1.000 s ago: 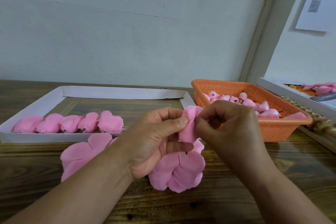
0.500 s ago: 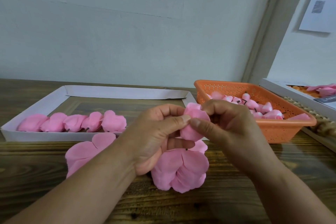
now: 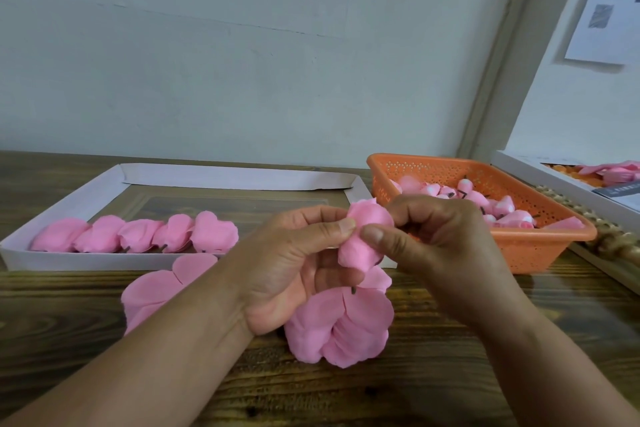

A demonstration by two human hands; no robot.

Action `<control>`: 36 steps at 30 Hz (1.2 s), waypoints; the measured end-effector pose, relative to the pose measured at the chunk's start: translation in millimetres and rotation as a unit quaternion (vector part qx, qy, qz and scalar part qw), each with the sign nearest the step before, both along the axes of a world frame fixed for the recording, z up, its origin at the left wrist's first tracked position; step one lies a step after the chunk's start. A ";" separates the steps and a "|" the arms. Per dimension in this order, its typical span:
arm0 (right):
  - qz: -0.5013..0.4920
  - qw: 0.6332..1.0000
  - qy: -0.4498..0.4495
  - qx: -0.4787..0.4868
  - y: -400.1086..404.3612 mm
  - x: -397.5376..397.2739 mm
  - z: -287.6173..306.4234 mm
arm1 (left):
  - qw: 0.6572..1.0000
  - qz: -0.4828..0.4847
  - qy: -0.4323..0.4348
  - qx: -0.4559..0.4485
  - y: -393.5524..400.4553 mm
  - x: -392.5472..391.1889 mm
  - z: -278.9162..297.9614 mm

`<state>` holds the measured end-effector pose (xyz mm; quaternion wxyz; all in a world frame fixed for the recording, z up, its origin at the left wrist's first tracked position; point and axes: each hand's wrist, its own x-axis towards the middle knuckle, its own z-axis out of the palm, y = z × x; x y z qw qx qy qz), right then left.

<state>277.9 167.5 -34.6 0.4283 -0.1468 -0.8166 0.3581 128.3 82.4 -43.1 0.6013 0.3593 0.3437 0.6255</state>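
Petal (image 3: pixel 363 236): wrap snugly, edges even.
Left hand (image 3: pixel 294 263): grip pinched on Petal.
Right hand (image 3: pixel 426 246): grip pinched on Petal.

Left of the orange basket (image 3: pixel 547 244), the pink bud's (image 3: pixel 363 243) base is covered by the pinching left hand (image 3: pixel 294 270) and right hand (image 3: pixel 433 246). The basket's near left corner is masked by the right hand. Before the basket, the petal pile (image 3: pixel 339 326) is partly hidden under the left hand. Right of the basket, the white box (image 3: pixel 554 184) and wall sheet (image 3: pixel 602 10) are cut by the frame edge; the sheet's print is blurred.
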 end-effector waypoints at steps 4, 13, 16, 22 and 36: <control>0.038 0.998 -0.011 -0.038 4.6 2.9 -0.3 | 1.000 0.007 -0.007 -0.002 0.5 -1.6 1.1; -0.016 0.997 -0.003 -0.070 -0.7 -0.7 0.0 | 1.000 0.007 0.003 -0.005 0.3 -0.8 0.3; -0.048 0.998 -0.001 -0.041 -5.1 -1.6 -0.2 | 1.000 0.008 0.010 -0.005 0.6 0.0 0.1; -0.122 0.992 -0.010 0.041 -9.9 -5.6 -2.2 | 0.999 0.019 0.029 -0.012 0.8 5.0 -2.3; -0.111 0.993 -0.028 -0.008 -11.5 -6.5 1.8 | 0.997 0.035 0.065 0.002 0.8 5.0 -1.3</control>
